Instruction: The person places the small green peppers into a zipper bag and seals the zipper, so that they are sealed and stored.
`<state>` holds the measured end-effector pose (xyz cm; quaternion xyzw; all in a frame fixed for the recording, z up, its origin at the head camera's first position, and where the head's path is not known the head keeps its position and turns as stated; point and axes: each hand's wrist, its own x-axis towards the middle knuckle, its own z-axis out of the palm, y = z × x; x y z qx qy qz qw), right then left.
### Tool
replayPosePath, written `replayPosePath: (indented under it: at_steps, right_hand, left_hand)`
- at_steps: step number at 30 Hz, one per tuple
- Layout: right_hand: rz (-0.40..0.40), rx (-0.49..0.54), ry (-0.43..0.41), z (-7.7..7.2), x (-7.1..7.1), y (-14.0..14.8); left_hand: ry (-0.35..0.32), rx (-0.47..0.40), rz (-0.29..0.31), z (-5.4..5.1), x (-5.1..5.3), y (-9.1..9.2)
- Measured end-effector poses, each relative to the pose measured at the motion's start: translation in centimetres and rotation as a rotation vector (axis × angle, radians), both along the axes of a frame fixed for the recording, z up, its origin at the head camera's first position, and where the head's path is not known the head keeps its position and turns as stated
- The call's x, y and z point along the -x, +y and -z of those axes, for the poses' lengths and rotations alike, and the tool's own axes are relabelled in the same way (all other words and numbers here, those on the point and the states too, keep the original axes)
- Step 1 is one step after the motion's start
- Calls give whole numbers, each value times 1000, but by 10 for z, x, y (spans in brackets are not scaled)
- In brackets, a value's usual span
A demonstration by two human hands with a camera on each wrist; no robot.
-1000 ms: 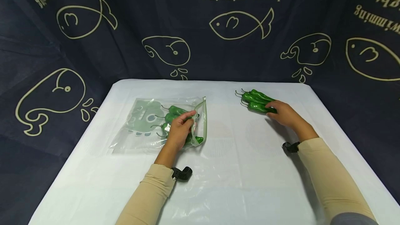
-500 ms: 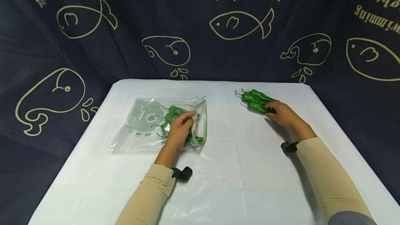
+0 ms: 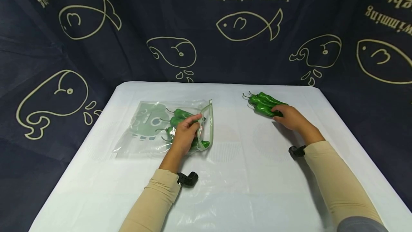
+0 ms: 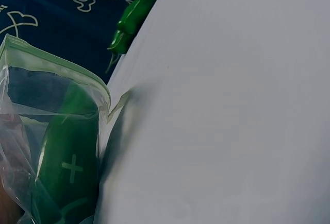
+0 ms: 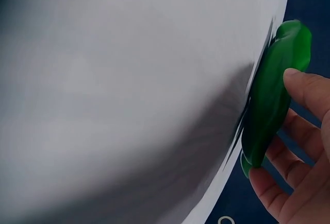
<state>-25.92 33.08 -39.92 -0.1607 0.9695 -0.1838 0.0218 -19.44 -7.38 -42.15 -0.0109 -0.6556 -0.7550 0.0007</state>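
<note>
Just slightly, your right hand (image 3: pixel 290 117) has crept left, so the near pepper (image 3: pixel 264 110) it pinches remains outside the bag (image 3: pixel 211 124) your left hand (image 3: pixel 185 133) grips.

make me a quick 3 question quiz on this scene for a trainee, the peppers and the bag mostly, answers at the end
1. True or false: in the head view, the mouth of the clear bag is at its left end.
2. What is the right hand touching?
A) the clear bag
B) a loose green pepper
C) the left sleeve
3. Fill in: in the head view, the stems of the bagged peppers, partly hidden by the left hand, point toward the ____ side of the picture.

Key:
1. False; it is at the right end.
2. B
3. left
</note>
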Motion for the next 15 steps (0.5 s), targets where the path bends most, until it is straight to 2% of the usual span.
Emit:
replayPosePath:
  at_steps: [15]
  right_hand:
    - [16,-9,4,2,3,0]
  left_hand:
    - [10,-19,7,0,0,0]
